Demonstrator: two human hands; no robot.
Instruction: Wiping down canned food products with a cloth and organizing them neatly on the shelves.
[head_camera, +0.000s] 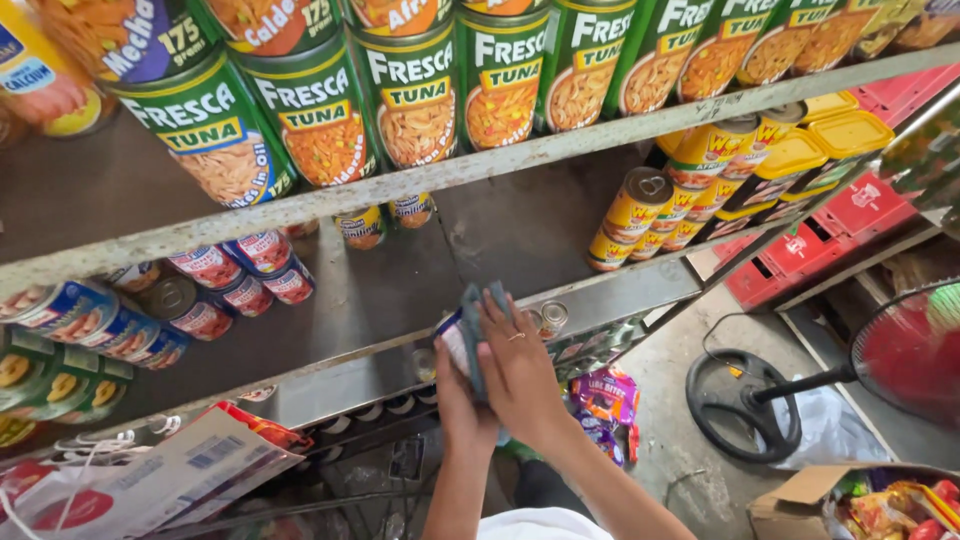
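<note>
Both hands close together at the near edge of the middle shelf: left hand (462, 395) cups a small can (452, 338) from below and behind, fingers wrapped round it; right hand (515, 365) lies flat over a grey cloth (474, 318), pressing it against the can's side. Can sits just above the shelf lip, held, not resting.

Metal shelving rack (400, 190) fills the view, paint worn and dusty. Far top shelf: row of tall green cans (320, 110), tight together, tilted by the camera angle. Middle shelf, left: cluster of red-and-blue short cans (235, 270) lying on their sides, with blue cans (100, 320) and green cans showing yellow rings nearer the edge. Middle shelf, right: yellow cans (640, 215) stacked in rows, yellow-lidded ones behind. Centre of the shelf bare and grey.

Right of the rack: red plastic crates (800, 260), a standing fan (900, 350) with its round black base on the concrete floor. Near right corner: open cardboard box (800, 495) of bright packets. Near left: white printed bag (150, 475). Purple snack packets (605, 395) hang just right of the hands.

Judgement on the wiping: cloth should cover the palm fully, the cupping hand turning the can while the flat hand keeps steady pressure, lid and rim seam included, where dust would likely gather.
</note>
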